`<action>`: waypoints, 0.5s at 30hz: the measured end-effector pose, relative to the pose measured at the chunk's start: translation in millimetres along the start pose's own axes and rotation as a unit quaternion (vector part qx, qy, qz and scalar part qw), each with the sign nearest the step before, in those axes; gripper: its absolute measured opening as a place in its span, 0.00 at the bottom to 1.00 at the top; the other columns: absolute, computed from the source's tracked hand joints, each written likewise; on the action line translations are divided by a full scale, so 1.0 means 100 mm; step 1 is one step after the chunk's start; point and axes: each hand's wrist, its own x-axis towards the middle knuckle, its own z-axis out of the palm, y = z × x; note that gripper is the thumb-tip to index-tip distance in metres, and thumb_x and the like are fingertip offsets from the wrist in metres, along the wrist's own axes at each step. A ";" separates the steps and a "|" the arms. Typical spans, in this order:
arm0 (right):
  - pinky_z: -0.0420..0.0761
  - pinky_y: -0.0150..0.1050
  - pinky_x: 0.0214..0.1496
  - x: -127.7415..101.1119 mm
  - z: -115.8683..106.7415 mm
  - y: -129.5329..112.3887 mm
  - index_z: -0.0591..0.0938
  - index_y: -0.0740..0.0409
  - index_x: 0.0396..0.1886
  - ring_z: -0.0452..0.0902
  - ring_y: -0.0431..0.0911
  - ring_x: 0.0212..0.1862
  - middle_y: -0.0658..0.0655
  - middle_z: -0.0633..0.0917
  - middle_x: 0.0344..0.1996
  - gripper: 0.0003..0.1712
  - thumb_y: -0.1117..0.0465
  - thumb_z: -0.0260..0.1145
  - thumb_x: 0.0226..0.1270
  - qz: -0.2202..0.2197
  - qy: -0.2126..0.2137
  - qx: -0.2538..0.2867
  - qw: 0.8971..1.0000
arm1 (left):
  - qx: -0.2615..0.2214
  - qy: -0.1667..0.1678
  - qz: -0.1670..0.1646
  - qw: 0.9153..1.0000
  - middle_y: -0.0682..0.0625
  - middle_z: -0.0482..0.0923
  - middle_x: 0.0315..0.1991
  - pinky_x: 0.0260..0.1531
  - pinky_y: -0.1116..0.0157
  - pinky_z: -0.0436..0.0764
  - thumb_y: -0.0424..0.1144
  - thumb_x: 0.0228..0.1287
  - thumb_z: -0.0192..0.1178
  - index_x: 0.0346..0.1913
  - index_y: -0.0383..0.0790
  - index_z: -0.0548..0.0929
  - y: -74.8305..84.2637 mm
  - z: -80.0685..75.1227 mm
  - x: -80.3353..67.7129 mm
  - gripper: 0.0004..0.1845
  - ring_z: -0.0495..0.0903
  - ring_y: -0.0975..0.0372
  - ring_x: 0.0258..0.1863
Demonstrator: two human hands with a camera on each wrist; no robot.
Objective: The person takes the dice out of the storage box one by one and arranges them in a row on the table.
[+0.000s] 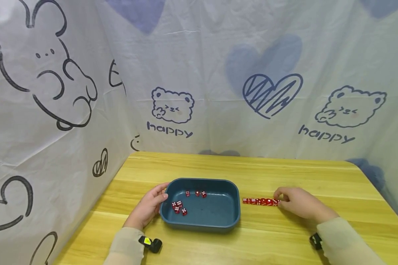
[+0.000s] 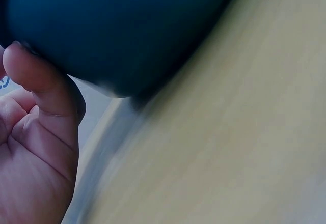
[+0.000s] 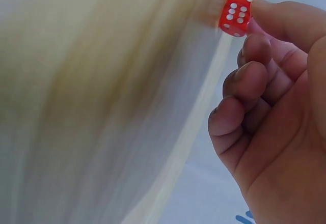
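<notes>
A dark teal rectangular tray (image 1: pixel 212 211) sits on the table, with several red dice (image 1: pixel 177 207) in its left part and more small red dice (image 1: pixel 200 194) near its far wall. My left hand (image 1: pixel 148 207) grips the tray's left end, its thumb (image 2: pixel 35 71) against the outer wall. To the right of the tray, a row of red dice (image 1: pixel 258 201) with white dots lies in a line. At the row's right end my right hand (image 1: pixel 300 203) pinches a die (image 3: pixel 238 12) between thumb and index finger. The other fingers (image 3: pixel 244 81) are curled below.
The wooden table (image 1: pixel 199 167) has a light yellow grain. A white curtain (image 1: pixel 212 73) with drawn hearts and bears hangs behind it and along the left side. Each wrist bears a small black device, one near the left sleeve (image 1: pixel 126 244).
</notes>
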 end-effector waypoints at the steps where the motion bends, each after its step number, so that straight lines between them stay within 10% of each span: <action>1: 0.74 0.43 0.36 0.00 0.00 -0.01 0.84 0.45 0.45 0.71 0.43 0.31 0.46 0.77 0.27 0.10 0.61 0.68 0.66 -0.001 0.002 0.000 1.000 | 0.001 0.000 0.000 1.000 0.30 0.70 0.62 0.47 0.63 0.84 0.32 0.79 0.49 0.77 0.30 0.58 0.00 0.00 0.00 0.28 0.80 0.56 0.52; 15: 0.71 0.38 0.25 0.10 -0.02 -0.28 0.84 0.49 0.50 0.68 0.41 0.22 0.46 0.75 0.22 0.11 0.59 0.65 0.70 -0.022 0.012 0.014 1.000 | 0.005 0.000 0.003 1.000 0.31 0.70 0.60 0.46 0.64 0.84 0.33 0.79 0.50 0.77 0.30 0.59 0.00 0.00 -0.01 0.28 0.80 0.57 0.51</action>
